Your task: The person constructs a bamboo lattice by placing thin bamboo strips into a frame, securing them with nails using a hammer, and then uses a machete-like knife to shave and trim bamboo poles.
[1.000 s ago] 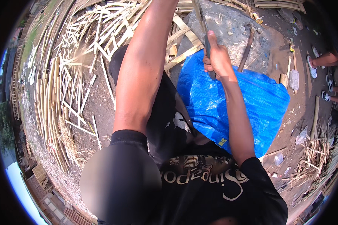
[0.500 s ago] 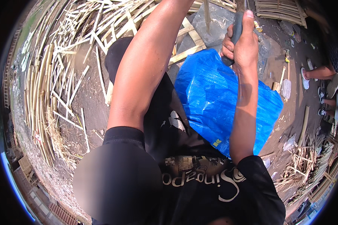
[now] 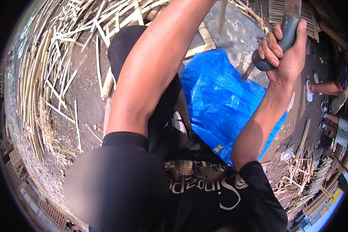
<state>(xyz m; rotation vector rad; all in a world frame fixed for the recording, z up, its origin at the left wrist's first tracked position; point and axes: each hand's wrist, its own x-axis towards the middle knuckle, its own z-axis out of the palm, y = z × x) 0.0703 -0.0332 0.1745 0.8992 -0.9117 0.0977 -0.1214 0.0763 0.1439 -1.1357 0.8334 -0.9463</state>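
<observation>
My right hand (image 3: 286, 54) is closed round the dark, curved grip of a hand tool (image 3: 290, 28). Its rusty, flat metal part runs out past the top edge, so its full shape is hidden. My left forearm (image 3: 150, 73) stretches up beyond the upper edge, and the left hand is out of sight. A thin bamboo strip (image 3: 222, 16) hangs down near the top, beside where that forearm leaves the view. Below my right hand, a blue woven plastic sheet (image 3: 220, 104) lies draped over my leg.
Bamboo poles (image 3: 34, 92) lie in a row at the left, beside loose split bamboo strips (image 3: 79, 31). Slatted bamboo (image 3: 282, 15) lies at the upper right. Other people's legs (image 3: 324, 86) are at the far right, above a heap of bamboo scraps (image 3: 297, 174).
My right hand, still gripping the tool, has swung to the right, away from over the blue sheet. My left forearm has shifted slightly right at the top edge.
</observation>
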